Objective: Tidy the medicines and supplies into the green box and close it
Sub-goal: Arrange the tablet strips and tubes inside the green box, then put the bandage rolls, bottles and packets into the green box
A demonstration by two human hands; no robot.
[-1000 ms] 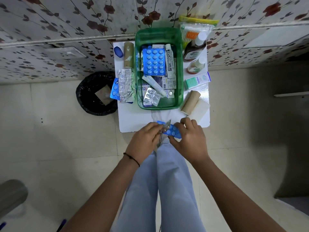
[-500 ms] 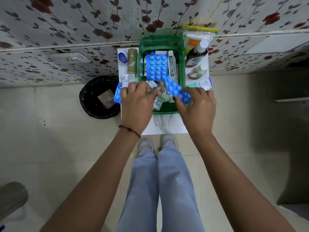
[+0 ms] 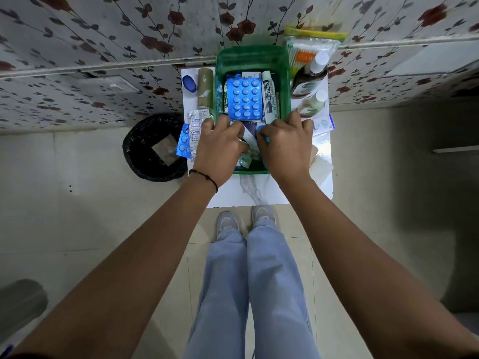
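Now | left hand, right hand | both inside green box

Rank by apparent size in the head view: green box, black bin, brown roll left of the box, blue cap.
1. green box
2. black bin, close to the box; it sits lower, so unsure
3. brown roll
4. blue cap

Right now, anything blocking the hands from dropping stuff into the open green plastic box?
Nothing visible. Left hand and right hand are already over the near end of the green plastic box, which is open on top. The large blue blister pack and white ointment tube lie flat inside.
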